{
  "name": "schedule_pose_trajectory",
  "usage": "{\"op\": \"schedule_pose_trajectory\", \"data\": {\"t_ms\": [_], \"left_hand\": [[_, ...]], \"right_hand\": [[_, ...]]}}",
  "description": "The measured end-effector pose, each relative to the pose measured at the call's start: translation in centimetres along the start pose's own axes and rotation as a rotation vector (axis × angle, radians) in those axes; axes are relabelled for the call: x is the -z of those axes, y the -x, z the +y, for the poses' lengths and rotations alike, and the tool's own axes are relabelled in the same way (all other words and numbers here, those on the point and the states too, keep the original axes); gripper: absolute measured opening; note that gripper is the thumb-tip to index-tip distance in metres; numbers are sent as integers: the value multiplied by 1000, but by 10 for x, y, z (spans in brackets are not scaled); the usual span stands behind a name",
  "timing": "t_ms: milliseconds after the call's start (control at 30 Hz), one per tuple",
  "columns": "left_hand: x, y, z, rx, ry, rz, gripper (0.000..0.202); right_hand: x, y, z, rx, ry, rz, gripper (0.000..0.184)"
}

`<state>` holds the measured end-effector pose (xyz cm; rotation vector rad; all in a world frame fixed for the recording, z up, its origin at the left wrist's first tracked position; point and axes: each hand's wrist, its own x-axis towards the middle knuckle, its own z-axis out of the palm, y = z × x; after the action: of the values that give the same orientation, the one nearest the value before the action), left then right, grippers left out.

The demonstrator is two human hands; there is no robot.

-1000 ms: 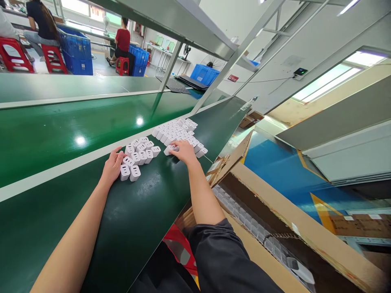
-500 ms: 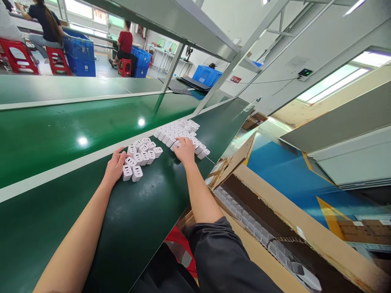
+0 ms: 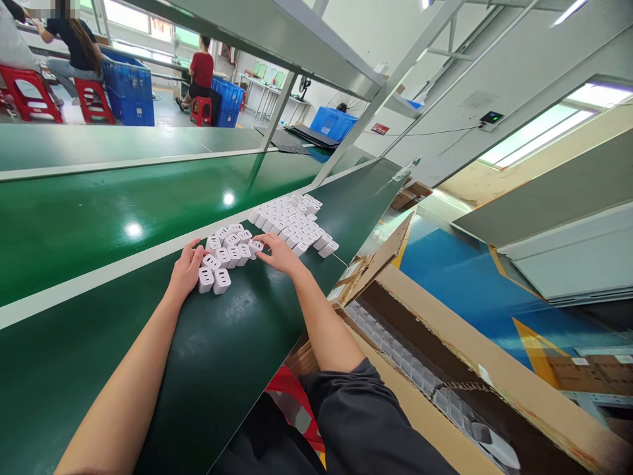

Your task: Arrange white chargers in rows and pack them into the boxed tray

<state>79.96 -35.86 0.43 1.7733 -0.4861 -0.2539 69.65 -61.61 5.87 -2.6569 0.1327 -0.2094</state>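
Pinching one white block (image 3: 255, 248) between fingertips (image 3: 261, 238) is the right grip (image 3: 278, 253); left grip (image 3: 186, 268) loosely flanks others (image 3: 222, 256).

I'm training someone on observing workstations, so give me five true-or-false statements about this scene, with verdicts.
1. The right hand has its fingers on a white block. True.
2. The left hand is inside the carton. False: it is beside the smaller group on the table.
3. The smaller group lies between the two hands. True.
4. The carton is closed. False: it is open.
5. The stools across the room are blue. False: they are red.
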Motion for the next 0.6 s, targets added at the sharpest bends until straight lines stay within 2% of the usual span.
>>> {"op": "schedule_pose_trajectory", "data": {"t_ms": [100, 167, 267, 367, 467, 600], "left_hand": [[0, 0, 1, 13, -7, -3, 58], [0, 0, 1, 17, -5, -4, 57], [0, 0, -1, 6, -3, 1, 58], [1, -1, -2, 0, 0, -1, 59], [1, -1, -2, -7, -18, -6, 59], [2, -2, -2, -5, -19, -5, 59]], "right_hand": [[-1, 2, -3, -3, -58, -9, 42], [-5, 3, -9, 57, -76, 5, 47], [-18, 3, -20, 157, -33, 5, 46], [-33, 5, -26, 169, 32, 30, 45], [-40, 14, -23, 147, 78, 89, 44], [-36, 33, -8, 91, 118, 158, 43]]}}
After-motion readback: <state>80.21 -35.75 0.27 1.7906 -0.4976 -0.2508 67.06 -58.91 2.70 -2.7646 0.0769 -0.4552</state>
